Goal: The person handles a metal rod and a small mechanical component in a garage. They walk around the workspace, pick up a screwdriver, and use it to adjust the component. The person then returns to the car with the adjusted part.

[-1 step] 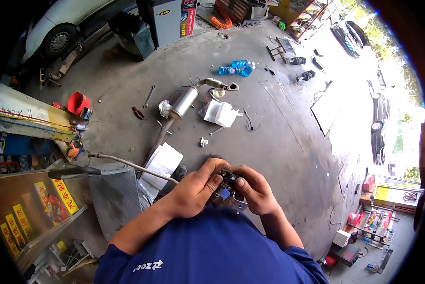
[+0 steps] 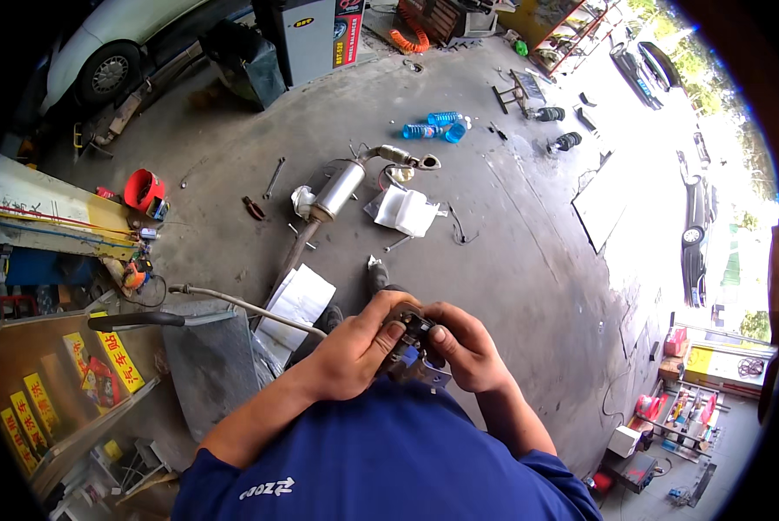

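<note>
In front of my chest, both hands grip a dark, worn metal car part (image 2: 414, 333) with a blue patch and a flat bracket at its lower end. The exact kind of part cannot be made out. My left hand (image 2: 361, 340) wraps round its left side, thumb on the front face. My right hand (image 2: 469, 354) is closed on its right side, with the thumb pressed near the top. Fingers and palms hide much of it. Just left of my left wrist, a thin bent metal pipe (image 2: 242, 304) passes behind the hand.
On the floor ahead lie an exhaust pipe with a silver muffler (image 2: 339, 187), a white plastic container (image 2: 407, 212), a wrench (image 2: 274, 177), pliers (image 2: 253, 208) and blue bottles (image 2: 421, 131). White paper sheets (image 2: 299, 295) lie near my feet. A cabinet (image 2: 207, 365) stands at left.
A dark shoe now shows beyond my hands, beside the crumpled white tissue. The surroundings have shifted very slightly in view. Both hands keep their hold on the metal part.
</note>
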A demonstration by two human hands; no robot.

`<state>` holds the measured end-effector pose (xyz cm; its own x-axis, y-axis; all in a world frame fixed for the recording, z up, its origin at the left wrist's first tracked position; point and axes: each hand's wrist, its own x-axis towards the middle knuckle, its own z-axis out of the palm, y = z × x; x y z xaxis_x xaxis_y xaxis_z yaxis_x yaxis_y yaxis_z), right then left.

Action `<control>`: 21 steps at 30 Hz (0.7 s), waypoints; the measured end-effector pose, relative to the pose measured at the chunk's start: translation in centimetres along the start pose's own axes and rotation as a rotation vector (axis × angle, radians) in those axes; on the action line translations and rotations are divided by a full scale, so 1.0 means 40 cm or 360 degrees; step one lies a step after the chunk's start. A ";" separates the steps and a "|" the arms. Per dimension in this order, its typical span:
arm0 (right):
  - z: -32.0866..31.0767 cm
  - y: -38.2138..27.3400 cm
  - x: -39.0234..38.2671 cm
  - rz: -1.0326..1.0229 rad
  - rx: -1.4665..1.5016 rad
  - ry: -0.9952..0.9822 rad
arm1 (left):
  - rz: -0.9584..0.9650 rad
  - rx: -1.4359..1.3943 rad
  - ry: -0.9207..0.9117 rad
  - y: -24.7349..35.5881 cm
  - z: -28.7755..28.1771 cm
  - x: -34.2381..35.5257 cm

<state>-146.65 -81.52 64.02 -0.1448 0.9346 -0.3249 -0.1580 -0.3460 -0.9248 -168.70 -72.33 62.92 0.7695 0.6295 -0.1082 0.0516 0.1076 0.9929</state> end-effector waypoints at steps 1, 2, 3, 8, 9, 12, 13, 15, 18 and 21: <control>-0.023 -0.014 0.041 0.0009 -0.0038 0.0001 | -0.0042 0.0005 0.0016 0.006 -0.026 0.035; -0.044 -0.033 0.085 0.0017 -0.0078 0.0000 | -0.0001 0.0081 0.0097 0.009 -0.042 0.071; -0.065 -0.053 0.127 0.0025 -0.0118 -0.0002 | 0.0041 0.0158 0.0178 0.011 -0.054 0.106; -0.149 -0.194 0.302 -0.0321 -0.0685 0.0058 | 0.0037 0.0396 0.0499 0.067 -0.102 0.272; -0.163 -0.221 0.330 -0.0288 -0.0708 0.0037 | 0.0051 0.0464 0.0555 0.078 -0.113 0.302; -0.193 -0.252 0.422 -0.0237 -0.0727 0.0030 | 0.0047 0.0606 0.0687 0.093 -0.144 0.368; -0.198 -0.261 0.454 -0.0233 -0.0732 0.0026 | 0.0034 0.0636 0.0730 0.096 -0.165 0.392; -0.208 -0.277 0.508 -0.0165 -0.0756 -0.0096 | -0.0031 0.0693 0.0775 0.092 -0.203 0.410; -0.212 -0.276 0.617 -0.0066 -0.0556 -0.0233 | 0.0065 0.0627 0.0900 0.085 -0.277 0.436; -0.183 -0.276 0.729 0.0147 -0.0288 -0.0302 | 0.0013 0.0536 0.0947 0.072 -0.375 0.455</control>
<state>-142.00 -49.83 63.30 -0.3339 0.8616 -0.3822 0.0388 -0.3926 -0.9189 -164.09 -49.00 63.04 0.2948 0.9555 -0.0144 0.3169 -0.0835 0.9448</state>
